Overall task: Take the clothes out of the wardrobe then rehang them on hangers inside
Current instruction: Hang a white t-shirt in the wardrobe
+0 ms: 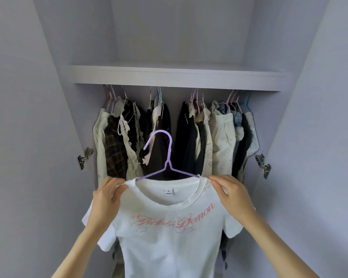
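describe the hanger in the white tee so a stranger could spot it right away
Start at the open wardrobe and its row of hung clothes. In front of that row, two hands hold up a white T-shirt by its shoulders. The lilac wire hanger sticks out of its neckline, the only hanger not hooked under the shelf.

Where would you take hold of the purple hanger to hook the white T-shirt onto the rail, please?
Probably the bare neck of the purple hanger, just under its hook, reached from the front. The white T-shirt covers the shoulders, and the hook must stay free.
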Motion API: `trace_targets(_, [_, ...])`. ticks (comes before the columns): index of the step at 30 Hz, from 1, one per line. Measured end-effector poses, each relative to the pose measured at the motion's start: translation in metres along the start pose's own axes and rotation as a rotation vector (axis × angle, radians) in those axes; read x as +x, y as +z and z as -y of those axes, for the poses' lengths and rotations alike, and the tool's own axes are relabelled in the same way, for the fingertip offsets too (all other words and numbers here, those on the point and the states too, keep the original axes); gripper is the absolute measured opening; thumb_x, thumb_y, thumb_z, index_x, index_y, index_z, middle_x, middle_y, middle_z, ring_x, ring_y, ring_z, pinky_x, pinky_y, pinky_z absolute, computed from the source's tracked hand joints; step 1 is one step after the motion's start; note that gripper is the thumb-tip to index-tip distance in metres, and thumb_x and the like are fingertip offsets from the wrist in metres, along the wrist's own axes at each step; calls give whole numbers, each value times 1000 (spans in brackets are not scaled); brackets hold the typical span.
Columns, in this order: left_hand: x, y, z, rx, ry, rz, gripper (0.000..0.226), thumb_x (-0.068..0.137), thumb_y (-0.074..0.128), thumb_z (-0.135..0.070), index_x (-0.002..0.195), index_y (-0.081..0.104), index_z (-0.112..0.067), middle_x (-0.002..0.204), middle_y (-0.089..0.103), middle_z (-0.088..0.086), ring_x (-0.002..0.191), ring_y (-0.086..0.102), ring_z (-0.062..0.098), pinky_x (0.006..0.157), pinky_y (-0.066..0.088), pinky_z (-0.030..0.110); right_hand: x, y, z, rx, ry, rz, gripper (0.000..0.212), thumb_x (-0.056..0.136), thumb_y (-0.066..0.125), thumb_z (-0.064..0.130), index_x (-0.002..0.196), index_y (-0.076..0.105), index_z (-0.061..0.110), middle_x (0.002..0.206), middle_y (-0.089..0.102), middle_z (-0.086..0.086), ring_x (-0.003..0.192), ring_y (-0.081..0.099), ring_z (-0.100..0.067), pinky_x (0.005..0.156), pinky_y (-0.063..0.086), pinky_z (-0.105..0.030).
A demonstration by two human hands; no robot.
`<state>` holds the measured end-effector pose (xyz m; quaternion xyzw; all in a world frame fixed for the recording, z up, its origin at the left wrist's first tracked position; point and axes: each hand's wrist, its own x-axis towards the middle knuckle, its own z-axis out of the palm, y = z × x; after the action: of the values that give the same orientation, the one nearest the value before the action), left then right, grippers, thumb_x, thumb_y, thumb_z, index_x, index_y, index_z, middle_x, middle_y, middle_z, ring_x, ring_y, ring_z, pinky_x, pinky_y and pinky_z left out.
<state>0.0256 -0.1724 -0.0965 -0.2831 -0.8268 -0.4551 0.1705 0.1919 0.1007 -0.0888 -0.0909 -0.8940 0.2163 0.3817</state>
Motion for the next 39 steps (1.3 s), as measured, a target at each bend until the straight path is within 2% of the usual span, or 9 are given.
trace_targets(3, [5,1,14,75,28,1,10,88,59,-4,86,67,-10,81,50,-10,76,50,17,72,39,36,3,8,6,-25,104,168,19,91,58,30,83,68,16,74,55,14,70,51,-6,64,36,-17])
trace_targets(6, [10,6,34,166,31,37,9,87,61,-5,89,69,-8,84,50,-6,79,51,25,70,43,42,2,16,17,-76,186,329,41,88,59,39,53,40,29,46,44,10,49,41,-8,50,31,-20])
trace_targets(11, [9,22,50,157,-132,117,17,92,55,-14,101,68,-9,99,58,2,88,57,27,69,42,34,-11,21,28,108,335,488,42,88,58,35,52,38,26,46,42,14,48,35,-5,52,28,-18])
trace_targets(14, [10,41,58,198,-150,281,25,95,50,-17,116,63,-17,118,61,3,107,54,24,85,44,37,-15,19,27,156,445,550,40,91,55,27,56,37,19,52,37,10,50,31,-3,51,27,-17])
trace_targets(16, [9,52,61,285,-136,427,32,95,48,-19,125,57,-23,128,57,-3,121,48,20,100,39,38,-19,17,22,104,527,521,41,93,52,24,57,34,18,54,34,9,49,29,-5,47,26,-16])
trace_targets(20, [1,69,61,227,-64,540,33,93,49,-14,124,58,-21,127,58,-4,123,47,15,103,36,36,-29,15,17,68,623,470,41,95,48,21,59,30,16,55,30,6,50,26,-7,46,27,-16])
trace_targets(28, [9,76,52,241,-47,511,36,96,44,-18,132,50,-21,134,49,-3,131,35,18,109,28,39,-9,35,40,184,560,321,29,98,39,21,71,39,10,62,34,1,55,28,-10,49,27,-19])
trace_targets(35, [53,93,46,203,-67,460,40,97,42,-20,137,41,-19,142,40,0,134,31,18,108,31,43,61,66,43,360,582,166,37,98,39,18,63,29,15,58,28,4,50,23,-6,44,26,-16])
trace_targets(39, [95,110,42,155,-75,395,42,98,42,-19,139,37,-15,144,34,3,134,30,19,108,30,36,114,89,24,423,603,107,36,99,37,20,64,29,15,59,28,3,51,24,-7,41,25,-14])
